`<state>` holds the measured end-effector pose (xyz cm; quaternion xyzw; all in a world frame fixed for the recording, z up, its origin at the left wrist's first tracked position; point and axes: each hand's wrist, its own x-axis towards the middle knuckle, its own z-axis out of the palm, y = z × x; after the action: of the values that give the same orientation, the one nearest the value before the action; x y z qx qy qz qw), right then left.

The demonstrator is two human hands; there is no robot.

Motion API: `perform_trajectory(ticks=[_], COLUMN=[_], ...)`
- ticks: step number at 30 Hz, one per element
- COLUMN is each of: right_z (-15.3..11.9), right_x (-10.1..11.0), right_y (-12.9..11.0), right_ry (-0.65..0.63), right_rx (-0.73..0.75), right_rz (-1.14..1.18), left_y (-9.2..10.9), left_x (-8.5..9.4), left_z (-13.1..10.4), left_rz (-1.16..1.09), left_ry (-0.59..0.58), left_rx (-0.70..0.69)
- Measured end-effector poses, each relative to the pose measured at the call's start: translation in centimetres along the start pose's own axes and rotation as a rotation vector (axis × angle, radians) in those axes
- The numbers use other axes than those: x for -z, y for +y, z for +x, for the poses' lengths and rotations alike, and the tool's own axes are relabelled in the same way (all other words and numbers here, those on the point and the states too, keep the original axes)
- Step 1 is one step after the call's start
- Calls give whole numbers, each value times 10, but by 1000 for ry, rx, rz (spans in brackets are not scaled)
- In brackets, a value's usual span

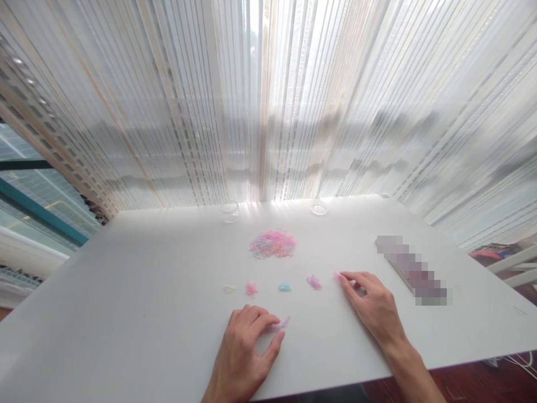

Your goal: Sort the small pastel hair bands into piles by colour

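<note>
A loose heap of thin pastel bands, possibly small elastic hair ties, lies mid-table. In front of it runs a row of small clusters: cream, pink, turquoise and purple. My left hand rests low on the table, fingers curled around some pale purple bands that stick out past its fingertips. To the right of the purple cluster, my right hand has thumb and forefinger pinched at a pink band on the tabletop.
Two clear round containers or lids, a left one and a right one, stand at the table's back edge. A blurred-out rectangular object lies at the right. Striped sheer curtains hang behind the white table.
</note>
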<state>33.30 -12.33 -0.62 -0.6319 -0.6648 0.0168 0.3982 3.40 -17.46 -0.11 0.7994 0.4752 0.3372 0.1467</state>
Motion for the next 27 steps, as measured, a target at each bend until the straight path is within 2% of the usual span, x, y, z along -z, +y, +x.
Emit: perform_trajectory(ticks=[6, 11, 17, 22, 27], right_z=[-4, -7, -6, -8, -12], right_x=[4, 5, -4, -6, -2], right_y=[-1, -2, 9, 13, 6], right_ry=[83, 141, -47, -50, -36], right_rx=[-112, -137, 35, 87, 79], right_rz=[7, 8, -44, -49, -54], left_y=[0, 1, 1, 2, 3], left_x=[0, -1, -3, -1, 0], left_z=[0, 1, -1, -1, -1], left_rz=[2, 29, 27, 22, 28], left_ry=[9, 28, 25, 12, 8], left_rx=[3, -1, 23, 32, 39])
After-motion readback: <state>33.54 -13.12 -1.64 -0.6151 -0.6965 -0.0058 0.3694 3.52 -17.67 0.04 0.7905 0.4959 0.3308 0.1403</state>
